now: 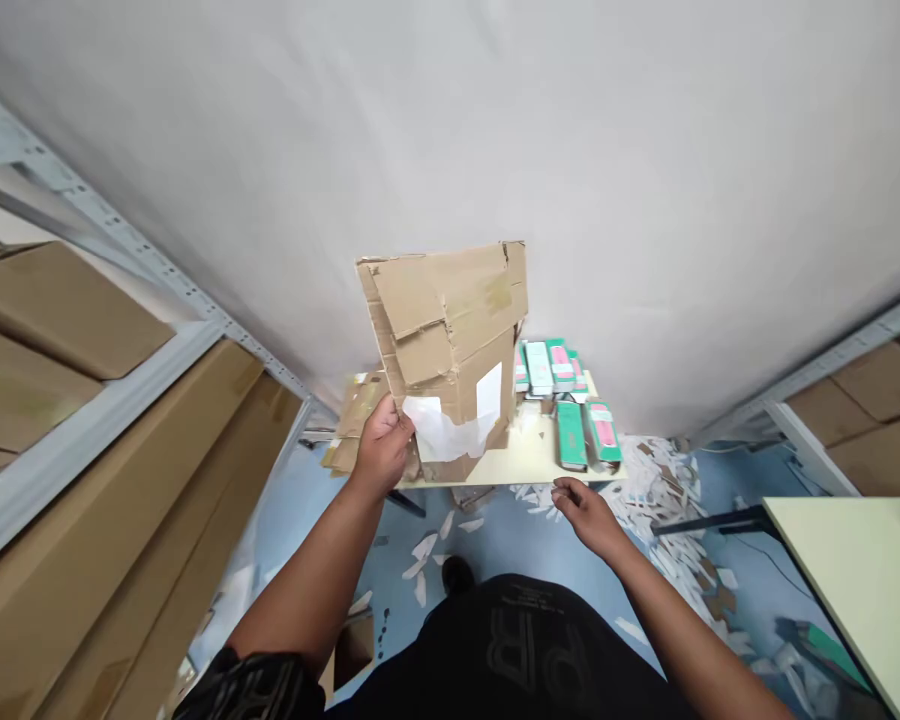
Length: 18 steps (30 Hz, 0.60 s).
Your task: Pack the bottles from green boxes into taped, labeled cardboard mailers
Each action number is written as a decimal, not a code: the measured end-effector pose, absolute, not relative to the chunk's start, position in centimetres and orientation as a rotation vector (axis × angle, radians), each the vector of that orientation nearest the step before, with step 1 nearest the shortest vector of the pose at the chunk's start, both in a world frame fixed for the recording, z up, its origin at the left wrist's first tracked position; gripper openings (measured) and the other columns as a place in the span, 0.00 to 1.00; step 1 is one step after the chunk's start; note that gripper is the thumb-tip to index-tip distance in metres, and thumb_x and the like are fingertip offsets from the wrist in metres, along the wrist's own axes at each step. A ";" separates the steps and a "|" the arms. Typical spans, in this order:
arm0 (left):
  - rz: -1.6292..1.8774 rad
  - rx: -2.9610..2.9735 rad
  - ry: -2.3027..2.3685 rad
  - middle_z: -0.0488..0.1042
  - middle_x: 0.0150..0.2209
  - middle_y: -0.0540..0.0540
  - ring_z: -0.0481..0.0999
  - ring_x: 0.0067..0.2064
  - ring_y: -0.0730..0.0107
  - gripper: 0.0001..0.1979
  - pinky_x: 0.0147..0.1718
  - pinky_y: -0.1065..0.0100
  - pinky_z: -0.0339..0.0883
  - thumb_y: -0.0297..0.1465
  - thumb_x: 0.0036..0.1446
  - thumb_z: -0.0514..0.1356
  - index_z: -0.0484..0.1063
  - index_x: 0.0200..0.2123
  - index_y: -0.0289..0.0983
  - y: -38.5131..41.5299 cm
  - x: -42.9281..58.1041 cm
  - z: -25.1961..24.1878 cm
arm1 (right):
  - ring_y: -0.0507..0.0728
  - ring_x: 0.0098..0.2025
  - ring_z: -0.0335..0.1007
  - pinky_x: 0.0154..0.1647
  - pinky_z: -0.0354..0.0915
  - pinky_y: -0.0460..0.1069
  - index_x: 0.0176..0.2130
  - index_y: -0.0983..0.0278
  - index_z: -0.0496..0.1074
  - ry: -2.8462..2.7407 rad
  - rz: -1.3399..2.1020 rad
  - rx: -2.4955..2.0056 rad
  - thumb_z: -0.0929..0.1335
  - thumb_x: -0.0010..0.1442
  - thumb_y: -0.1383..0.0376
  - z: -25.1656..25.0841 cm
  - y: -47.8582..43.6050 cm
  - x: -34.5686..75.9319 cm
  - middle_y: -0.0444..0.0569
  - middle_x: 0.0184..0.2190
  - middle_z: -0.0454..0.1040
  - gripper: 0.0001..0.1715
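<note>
A worn brown cardboard box [450,340] with torn flaps and white labels stands on a small pale table [529,462] against the wall. My left hand [382,445] grips the box at its lower left edge, fingers wrapped round the cardboard. My right hand [581,510] hovers just off the table's front edge, fingers loosely curled, holding nothing. Several green and pink small packages [570,400] lie stacked on the table to the right of the box.
Metal shelving with big brown cartons [60,330] runs along the left; more cartons on shelves [870,400] at the right. Paper scraps [667,500] litter the blue floor. A second pale table [855,570] juts in at lower right. Flattened cardboard [356,420] lies left of the box.
</note>
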<state>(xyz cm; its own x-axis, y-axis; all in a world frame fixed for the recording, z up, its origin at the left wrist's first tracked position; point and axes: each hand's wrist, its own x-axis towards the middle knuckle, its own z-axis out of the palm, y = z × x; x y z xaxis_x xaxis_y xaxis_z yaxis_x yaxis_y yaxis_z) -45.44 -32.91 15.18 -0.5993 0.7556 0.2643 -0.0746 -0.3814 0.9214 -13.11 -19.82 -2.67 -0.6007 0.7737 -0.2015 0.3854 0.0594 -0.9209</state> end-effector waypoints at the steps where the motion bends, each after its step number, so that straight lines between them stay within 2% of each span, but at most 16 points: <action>1: 2.002 0.942 1.260 0.80 0.49 0.42 0.80 0.50 0.56 0.23 0.48 0.59 0.75 0.41 0.55 0.71 0.74 0.52 0.40 -31.7 -42.8 15.3 | 0.63 0.47 0.79 0.52 0.71 0.57 0.52 0.60 0.75 -1.940 1.577 -1.179 0.69 0.61 0.46 -2.8 -19.5 -10.6 0.52 0.47 0.81 0.27; 5: 1.861 0.895 1.142 0.81 0.49 0.42 0.80 0.51 0.55 0.23 0.49 0.58 0.75 0.41 0.53 0.71 0.74 0.51 0.40 -26.4 -31.8 15.3 | 0.66 0.52 0.78 0.54 0.72 0.60 0.54 0.59 0.74 -1.646 1.579 -1.265 0.70 0.59 0.43 -3.3 -17.9 0.2 0.55 0.49 0.81 0.31; 8: 1.705 0.838 1.024 0.82 0.47 0.43 0.81 0.50 0.54 0.22 0.48 0.58 0.75 0.39 0.50 0.73 0.75 0.48 0.39 -22.6 -24.1 14.9 | 0.68 0.57 0.75 0.56 0.71 0.62 0.56 0.57 0.73 -1.367 1.464 -1.361 0.71 0.57 0.41 -2.8 -15.8 7.7 0.56 0.55 0.78 0.36; 13: 1.364 0.807 0.887 0.82 0.45 0.42 0.82 0.48 0.52 0.21 0.47 0.58 0.75 0.33 0.49 0.72 0.77 0.47 0.37 -17.1 -14.6 14.1 | 0.69 0.62 0.71 0.59 0.69 0.64 0.60 0.54 0.71 -1.011 1.397 -1.405 0.72 0.54 0.39 -1.3 -11.9 16.9 0.53 0.61 0.74 0.41; 15: 1.224 0.832 0.850 0.83 0.45 0.42 0.82 0.48 0.52 0.22 0.47 0.58 0.75 0.32 0.50 0.72 0.77 0.49 0.37 -14.8 -12.1 13.5 | 0.67 0.61 0.72 0.59 0.69 0.63 0.59 0.54 0.72 -0.918 1.465 -1.291 0.72 0.55 0.39 -0.9 -11.2 19.4 0.51 0.60 0.75 0.39; 18: 1.069 0.909 0.819 0.82 0.47 0.41 0.82 0.50 0.52 0.23 0.48 0.59 0.74 0.32 0.50 0.71 0.77 0.51 0.38 -10.8 -9.1 11.6 | 0.66 0.56 0.76 0.56 0.71 0.59 0.52 0.56 0.76 -0.783 1.474 -1.158 0.73 0.55 0.39 -0.1 -11.0 22.8 0.50 0.53 0.81 0.34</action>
